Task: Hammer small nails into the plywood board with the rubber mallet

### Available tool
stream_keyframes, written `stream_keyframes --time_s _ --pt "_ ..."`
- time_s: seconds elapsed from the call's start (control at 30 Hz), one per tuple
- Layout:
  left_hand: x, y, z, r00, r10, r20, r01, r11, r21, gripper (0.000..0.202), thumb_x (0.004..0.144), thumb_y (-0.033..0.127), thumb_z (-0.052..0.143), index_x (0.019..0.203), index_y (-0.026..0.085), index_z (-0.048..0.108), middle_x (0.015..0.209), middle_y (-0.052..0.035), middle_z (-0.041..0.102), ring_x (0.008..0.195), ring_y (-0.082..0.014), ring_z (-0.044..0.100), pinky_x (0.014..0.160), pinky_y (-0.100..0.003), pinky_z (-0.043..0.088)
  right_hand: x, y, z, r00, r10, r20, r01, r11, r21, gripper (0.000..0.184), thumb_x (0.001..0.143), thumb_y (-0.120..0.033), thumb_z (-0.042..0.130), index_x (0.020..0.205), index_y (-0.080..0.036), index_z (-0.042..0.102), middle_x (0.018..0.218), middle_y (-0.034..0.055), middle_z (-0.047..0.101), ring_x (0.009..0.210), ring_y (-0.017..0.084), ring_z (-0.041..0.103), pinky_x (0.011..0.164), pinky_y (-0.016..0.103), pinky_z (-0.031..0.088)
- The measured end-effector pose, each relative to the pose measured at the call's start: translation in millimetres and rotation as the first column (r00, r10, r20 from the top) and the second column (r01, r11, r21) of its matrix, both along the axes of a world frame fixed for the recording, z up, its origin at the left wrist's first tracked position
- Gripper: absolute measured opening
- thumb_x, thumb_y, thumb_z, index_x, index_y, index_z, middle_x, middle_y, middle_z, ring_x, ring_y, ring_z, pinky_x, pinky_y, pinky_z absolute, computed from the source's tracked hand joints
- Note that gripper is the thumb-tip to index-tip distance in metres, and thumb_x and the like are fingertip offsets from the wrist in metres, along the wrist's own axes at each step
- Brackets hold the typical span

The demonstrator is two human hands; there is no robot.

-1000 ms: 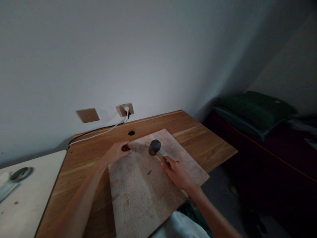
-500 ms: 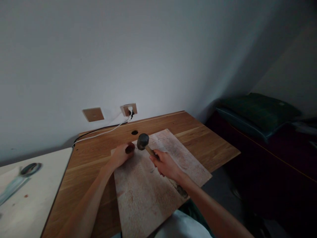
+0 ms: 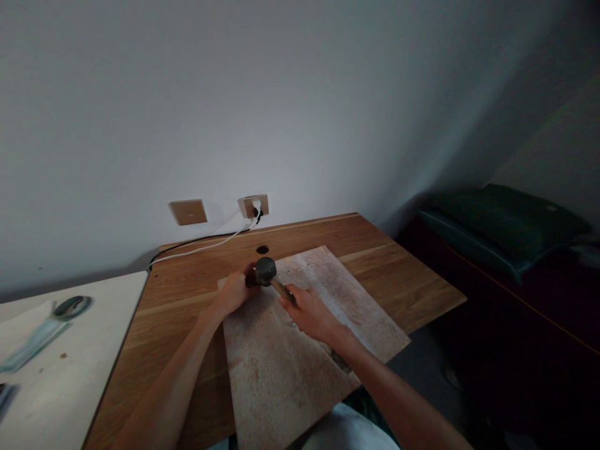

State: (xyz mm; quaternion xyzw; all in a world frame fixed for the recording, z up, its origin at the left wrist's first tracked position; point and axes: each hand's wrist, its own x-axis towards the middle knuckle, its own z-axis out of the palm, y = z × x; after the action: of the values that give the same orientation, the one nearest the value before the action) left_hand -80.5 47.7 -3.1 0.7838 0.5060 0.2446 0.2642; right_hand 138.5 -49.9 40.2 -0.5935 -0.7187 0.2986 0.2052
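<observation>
My right hand point(image 3: 312, 312) is wrapped round the wooden handle of a mallet point(image 3: 266, 270) with a thick dark head. The mallet head is right beside the fingertips of my left hand point(image 3: 237, 292) and partly covers them. The left fingers are curled together at the far left part of a flat, mottled pinkish-brown board point(image 3: 262, 369); what they hold, if anything, is hidden. Several tiny nail-like bits point(image 3: 299, 269) show in a row near the board's far edge. Part of a tool-like object point(image 3: 340, 360) lies on the board beneath my right forearm.
The board lies on a wooden tabletop point(image 3: 398, 269) with a cable hole point(image 3: 262, 249). Cables point(image 3: 201, 248) run from a wall socket point(image 3: 255, 206). On a white table point(image 3: 103, 337) at left lies a roll of tape point(image 3: 72, 307). Green cushions point(image 3: 506, 222) are at the right.
The mallet head has come down and left, closer to my left fingers. My head has turned slightly left, so the scene sits further right. Both hands keep their grips.
</observation>
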Motion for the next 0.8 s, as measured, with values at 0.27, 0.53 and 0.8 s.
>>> stream_keyframes --time_s 0.27,0.53,0.8 --pt "-3.0 1.7 -4.6 0.999 0.03 -0.034 -0.03 0.999 0.015 0.037 0.081 0.022 0.07 0.118 0.022 0.067 0.104 -0.0071 0.079 0.096 -0.0299 0.074 0.082 -0.033 0.055 -2.0 0.9 -1.9 0.993 -0.006 0.118 -0.003 0.997 0.081 0.018 0.103 -0.027 0.052 0.107 -0.019 0.069 0.086 0.0072 0.077 0.08 0.023 0.072 0.065 0.029 0.043" --pt "-2.8 1.8 -2.7 0.999 0.047 0.0 -0.047 0.999 -0.003 0.032 0.079 0.021 0.068 0.111 0.025 0.068 0.101 -0.0053 0.079 0.095 -0.0289 0.074 0.081 -0.033 0.056 -3.5 -3.0 -2.3 0.991 -0.002 0.133 -0.011 0.995 0.095 0.022 0.105 -0.028 0.05 0.113 -0.017 0.068 0.093 0.0104 0.079 0.084 0.025 0.074 0.067 0.03 0.044" --pt "-1.2 -1.0 2.7 1.0 0.009 0.024 -0.009 1.0 -0.016 0.033 0.079 0.021 0.063 0.112 0.024 0.068 0.095 -0.004 0.078 0.095 -0.0282 0.074 0.082 -0.034 0.055 0.4 -3.6 -2.5 0.993 -0.009 0.116 -0.001 0.996 0.089 0.02 0.105 -0.028 0.051 0.112 -0.018 0.068 0.09 0.0087 0.078 0.083 0.024 0.074 0.067 0.03 0.044"
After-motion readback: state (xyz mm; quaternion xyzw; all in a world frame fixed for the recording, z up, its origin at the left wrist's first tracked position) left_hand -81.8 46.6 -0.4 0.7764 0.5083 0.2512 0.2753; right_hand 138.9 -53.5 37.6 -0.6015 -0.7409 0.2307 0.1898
